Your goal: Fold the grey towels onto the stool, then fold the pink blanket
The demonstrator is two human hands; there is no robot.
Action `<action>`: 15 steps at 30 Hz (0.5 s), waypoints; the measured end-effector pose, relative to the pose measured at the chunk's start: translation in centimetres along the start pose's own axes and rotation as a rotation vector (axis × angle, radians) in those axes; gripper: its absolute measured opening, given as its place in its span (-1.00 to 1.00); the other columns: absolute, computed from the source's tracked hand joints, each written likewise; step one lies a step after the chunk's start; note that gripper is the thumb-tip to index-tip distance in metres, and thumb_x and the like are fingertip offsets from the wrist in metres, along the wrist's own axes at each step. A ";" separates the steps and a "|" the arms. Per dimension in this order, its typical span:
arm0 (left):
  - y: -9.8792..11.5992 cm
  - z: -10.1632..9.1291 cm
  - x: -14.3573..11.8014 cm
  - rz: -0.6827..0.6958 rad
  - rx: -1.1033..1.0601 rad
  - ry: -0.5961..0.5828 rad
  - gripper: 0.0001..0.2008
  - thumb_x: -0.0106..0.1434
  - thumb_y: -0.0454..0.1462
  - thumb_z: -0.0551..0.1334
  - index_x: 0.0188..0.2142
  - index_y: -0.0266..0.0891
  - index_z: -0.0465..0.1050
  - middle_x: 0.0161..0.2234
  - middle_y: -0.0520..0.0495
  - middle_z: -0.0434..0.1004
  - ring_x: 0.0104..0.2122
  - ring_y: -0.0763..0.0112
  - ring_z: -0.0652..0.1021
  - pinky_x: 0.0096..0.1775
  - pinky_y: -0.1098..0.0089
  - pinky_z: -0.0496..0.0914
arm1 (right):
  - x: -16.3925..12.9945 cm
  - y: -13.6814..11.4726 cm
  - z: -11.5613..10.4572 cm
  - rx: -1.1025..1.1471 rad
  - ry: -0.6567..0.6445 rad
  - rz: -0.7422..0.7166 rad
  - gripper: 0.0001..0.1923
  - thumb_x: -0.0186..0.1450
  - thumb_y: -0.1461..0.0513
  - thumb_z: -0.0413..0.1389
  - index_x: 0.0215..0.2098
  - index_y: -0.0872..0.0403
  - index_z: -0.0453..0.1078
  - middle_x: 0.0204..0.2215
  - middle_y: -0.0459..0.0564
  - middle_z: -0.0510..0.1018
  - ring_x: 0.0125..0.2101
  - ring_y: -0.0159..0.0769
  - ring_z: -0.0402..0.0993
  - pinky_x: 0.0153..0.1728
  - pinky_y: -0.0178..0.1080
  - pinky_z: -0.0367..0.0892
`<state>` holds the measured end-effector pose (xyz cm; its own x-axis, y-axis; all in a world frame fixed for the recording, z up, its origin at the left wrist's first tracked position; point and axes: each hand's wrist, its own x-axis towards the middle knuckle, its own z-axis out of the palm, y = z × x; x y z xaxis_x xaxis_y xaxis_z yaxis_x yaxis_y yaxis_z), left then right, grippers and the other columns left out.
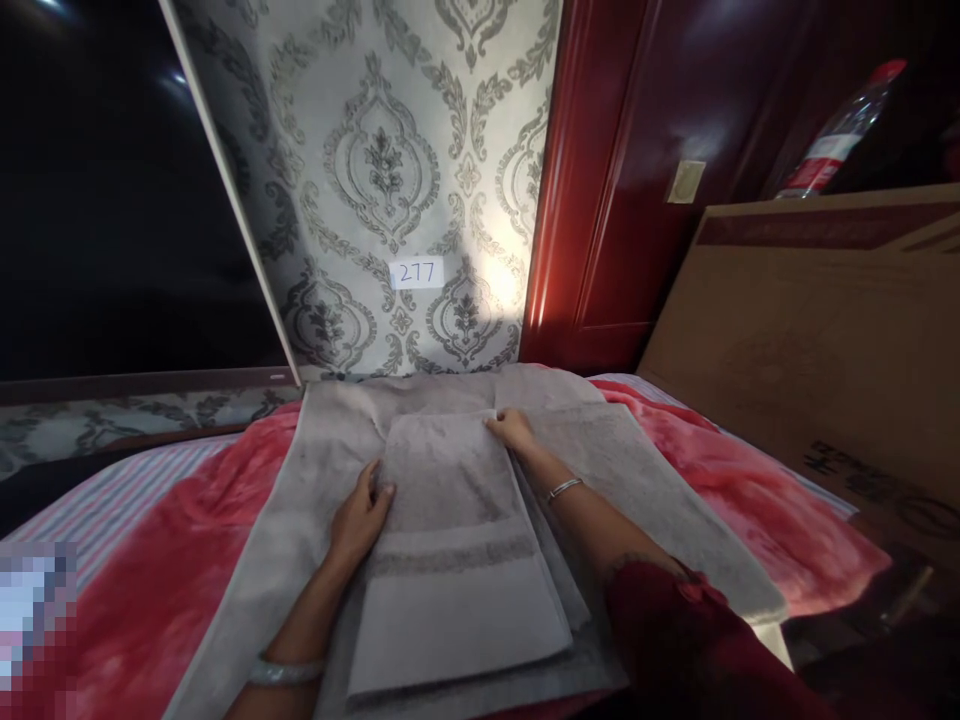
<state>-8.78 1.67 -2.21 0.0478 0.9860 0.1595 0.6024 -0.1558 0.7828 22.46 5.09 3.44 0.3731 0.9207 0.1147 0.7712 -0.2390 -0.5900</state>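
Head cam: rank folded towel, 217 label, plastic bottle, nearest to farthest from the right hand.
1. Folded towel: the right hand touches its far right corner.
2. 217 label: on the patterned wall, straight beyond the hand.
3. Plastic bottle: far upper right, above the cardboard box.

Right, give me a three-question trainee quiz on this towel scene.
1. True or false: the left hand rests on the folded grey towel.
2. Which corner of the towel do the right hand fingers touch? A far right, B near left, C near right.
3. Fill in: the paper label on the wall reads ___.

Key: 1 true; 2 A; 3 277.
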 end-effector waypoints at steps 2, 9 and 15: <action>0.1 0.0 -0.1 -0.008 0.001 0.006 -0.33 0.28 -0.06 0.20 0.33 -0.25 0.29 0.06 -0.35 0.63 0.11 -0.06 0.59 0.06 0.07 0.44 | 0.4 0.2 0.6 -0.010 0.043 0.010 -0.83 0.30 0.21 0.18 -0.37 0.11 0.57 -0.41 0.07 0.62 -0.32 -0.23 0.54 -0.40 -0.34 0.21; 0.5 -0.1 -0.4 -0.002 0.125 -0.047 -0.34 0.32 -0.07 0.16 0.36 -0.25 0.26 0.02 -0.30 0.65 0.09 -0.02 0.60 0.05 0.11 0.45 | -0.4 2.0 2.2 -0.031 0.108 0.037 -0.80 0.33 0.20 0.11 -0.34 0.08 0.56 -0.42 0.03 0.60 -0.37 -0.24 0.49 -0.42 -0.33 0.21; 1.5 -0.2 -0.3 -0.029 0.142 -0.058 -0.34 0.31 -0.08 0.19 0.36 -0.25 0.26 0.06 -0.35 0.62 0.12 -0.03 0.58 0.03 0.13 0.46 | 0.3 2.3 1.7 -0.036 0.042 0.063 -0.82 0.36 0.20 0.13 -0.30 0.11 0.55 -0.29 0.09 0.63 -0.28 -0.23 0.50 -0.34 -0.33 0.23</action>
<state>-8.09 1.12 -0.97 0.0723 0.9923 0.1002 0.7104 -0.1217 0.6931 23.44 5.35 0.74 0.4422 0.8899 0.1116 0.7630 -0.3078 -0.5684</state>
